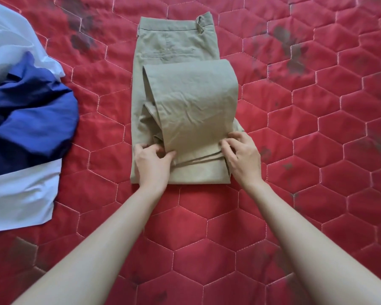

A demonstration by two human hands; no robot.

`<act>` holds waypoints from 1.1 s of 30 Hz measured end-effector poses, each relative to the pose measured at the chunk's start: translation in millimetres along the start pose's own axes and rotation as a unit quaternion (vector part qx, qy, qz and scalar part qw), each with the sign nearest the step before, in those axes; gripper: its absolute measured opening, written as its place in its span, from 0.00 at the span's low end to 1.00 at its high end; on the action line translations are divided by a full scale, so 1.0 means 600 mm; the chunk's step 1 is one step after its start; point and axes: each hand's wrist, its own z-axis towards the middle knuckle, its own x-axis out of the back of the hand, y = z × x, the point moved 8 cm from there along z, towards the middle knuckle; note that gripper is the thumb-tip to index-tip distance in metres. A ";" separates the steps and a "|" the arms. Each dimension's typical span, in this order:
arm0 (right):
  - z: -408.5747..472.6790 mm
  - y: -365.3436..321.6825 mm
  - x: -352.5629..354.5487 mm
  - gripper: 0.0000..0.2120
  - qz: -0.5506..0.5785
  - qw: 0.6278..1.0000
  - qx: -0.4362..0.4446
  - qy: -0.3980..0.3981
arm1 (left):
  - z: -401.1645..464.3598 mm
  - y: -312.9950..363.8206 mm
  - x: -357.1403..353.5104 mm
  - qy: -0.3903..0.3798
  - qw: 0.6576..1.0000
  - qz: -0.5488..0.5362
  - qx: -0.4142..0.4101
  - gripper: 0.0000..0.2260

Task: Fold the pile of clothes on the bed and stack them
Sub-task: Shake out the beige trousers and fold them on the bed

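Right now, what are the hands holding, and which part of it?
Both hands hold the trousers. The left hand and right hand each pinch the near fold of the turned-back legs with their fingers, one at each side.

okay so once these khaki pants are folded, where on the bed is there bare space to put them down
Bare red quilt lies right of the khaki pants and your right hand, out to the bed's edge. A narrower strip lies between the pants and the blue garment. The left is crowded: white cloth there too.
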 end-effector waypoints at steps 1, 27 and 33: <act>0.000 0.008 0.005 0.13 0.013 0.999 -0.040 0.016 | 0.000 0.001 0.000 -0.001 1.000 0.001 -0.001 0.09; -0.065 0.019 0.016 0.08 0.432 0.794 -0.427 0.023 | -0.032 -0.041 0.004 -0.065 0.965 -0.232 0.100 0.07; -0.148 -0.028 0.045 0.05 0.427 0.784 -0.449 -0.037 | -0.098 -0.063 0.061 -0.054 0.960 -0.263 0.085 0.05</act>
